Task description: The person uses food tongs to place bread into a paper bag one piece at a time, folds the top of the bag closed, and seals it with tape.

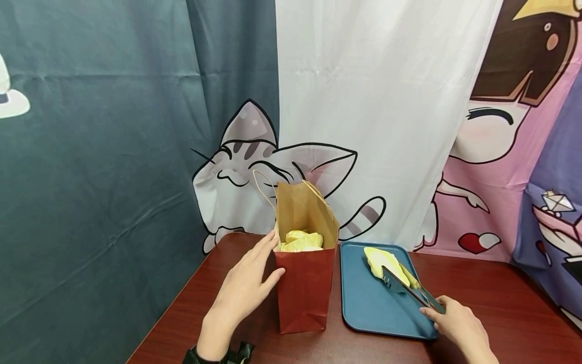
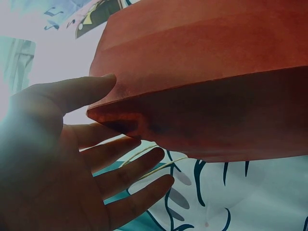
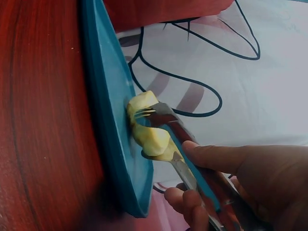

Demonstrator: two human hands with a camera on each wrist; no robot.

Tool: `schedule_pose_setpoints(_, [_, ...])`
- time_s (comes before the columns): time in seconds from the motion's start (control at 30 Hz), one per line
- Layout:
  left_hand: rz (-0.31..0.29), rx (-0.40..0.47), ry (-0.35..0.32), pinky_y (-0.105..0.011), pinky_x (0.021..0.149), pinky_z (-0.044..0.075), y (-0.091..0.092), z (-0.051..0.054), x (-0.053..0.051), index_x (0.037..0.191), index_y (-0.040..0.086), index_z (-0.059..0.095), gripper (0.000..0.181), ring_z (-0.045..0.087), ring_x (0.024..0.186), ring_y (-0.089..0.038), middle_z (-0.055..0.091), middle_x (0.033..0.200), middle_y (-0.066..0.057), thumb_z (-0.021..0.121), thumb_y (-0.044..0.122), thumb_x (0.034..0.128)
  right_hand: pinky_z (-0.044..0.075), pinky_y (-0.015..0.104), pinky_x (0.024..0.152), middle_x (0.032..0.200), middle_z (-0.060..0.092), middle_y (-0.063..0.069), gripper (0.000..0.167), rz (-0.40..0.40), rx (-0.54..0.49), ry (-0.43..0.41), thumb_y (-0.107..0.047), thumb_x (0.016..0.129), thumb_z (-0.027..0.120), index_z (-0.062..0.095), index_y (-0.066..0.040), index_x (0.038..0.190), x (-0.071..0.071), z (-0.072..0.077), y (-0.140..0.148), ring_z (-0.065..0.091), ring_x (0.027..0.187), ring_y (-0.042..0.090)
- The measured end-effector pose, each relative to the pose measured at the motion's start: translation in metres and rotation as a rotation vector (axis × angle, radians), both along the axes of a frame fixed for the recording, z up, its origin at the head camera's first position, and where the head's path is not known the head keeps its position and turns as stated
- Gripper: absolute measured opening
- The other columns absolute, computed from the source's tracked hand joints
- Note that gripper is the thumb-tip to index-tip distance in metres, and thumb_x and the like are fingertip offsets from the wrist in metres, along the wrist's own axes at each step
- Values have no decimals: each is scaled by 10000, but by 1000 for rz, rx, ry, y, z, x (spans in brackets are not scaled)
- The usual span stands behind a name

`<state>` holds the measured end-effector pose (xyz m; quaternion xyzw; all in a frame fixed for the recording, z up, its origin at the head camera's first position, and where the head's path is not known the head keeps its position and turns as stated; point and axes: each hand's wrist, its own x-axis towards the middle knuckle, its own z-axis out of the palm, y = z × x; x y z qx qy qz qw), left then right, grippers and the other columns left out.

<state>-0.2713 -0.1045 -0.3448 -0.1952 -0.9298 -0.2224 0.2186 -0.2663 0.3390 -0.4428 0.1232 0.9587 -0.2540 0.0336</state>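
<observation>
A red paper bag (image 1: pixel 302 288) with a brown inside stands upright on the table, its mouth wide. Pale yellow lumps that look like durian flesh (image 1: pixel 302 241) show inside it. My left hand (image 1: pixel 243 280) rests along the bag's left side, fingers nearly straight and thumb at the front edge (image 2: pixel 110 159). In my right hand (image 1: pixel 461 323) I grip metal tongs (image 1: pixel 411 293). Their forked tip and flatter tip lie either side of a pale yellow durian piece (image 1: pixel 379 259) on the blue tray (image 1: pixel 368 313). The right wrist view shows this piece (image 3: pixel 155 139) between the tips.
The tray lies just right of the bag on a reddish-brown wooden table (image 1: pixel 491 283). A thin handle loop (image 1: pixel 261 189) rises from the bag's left side. Behind the table hangs a printed curtain (image 1: pixel 391 101) with cartoon figures.
</observation>
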Motion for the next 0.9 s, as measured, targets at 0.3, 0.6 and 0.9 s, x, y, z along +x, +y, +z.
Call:
schedule_pose_setpoints(0.3, [1, 1, 2, -467, 1047, 496, 0, 0, 1, 1470, 164, 497, 617, 497, 1390, -226, 387, 1598, 69, 717, 326, 917, 379, 304, 580, 647, 627, -58, 710, -5, 7, 37, -598, 887, 636, 609, 30, 1217, 1, -1, -2, 585, 657, 106])
schedule_pose_setpoints(0.6, [-5, 5, 12, -463, 1045, 497, 0, -1, 1, 1460, 157, 509, 606, 503, 1385, -226, 394, 1594, 63, 718, 325, 917, 367, 297, 580, 637, 614, -56, 695, -8, -9, 30, -617, 892, 620, 622, 10, 1194, 1, -1, 0, 568, 646, 113])
schedule_pose_setpoints(0.9, [-11, 7, 24, -462, 1050, 493, -1, -1, 1, 1455, 155, 514, 598, 503, 1386, -224, 404, 1589, 55, 718, 318, 917, 356, 296, 583, 626, 610, -64, 742, -11, -15, 37, -693, 857, 602, 632, -21, 1171, 2, 1, 0, 558, 640, 116])
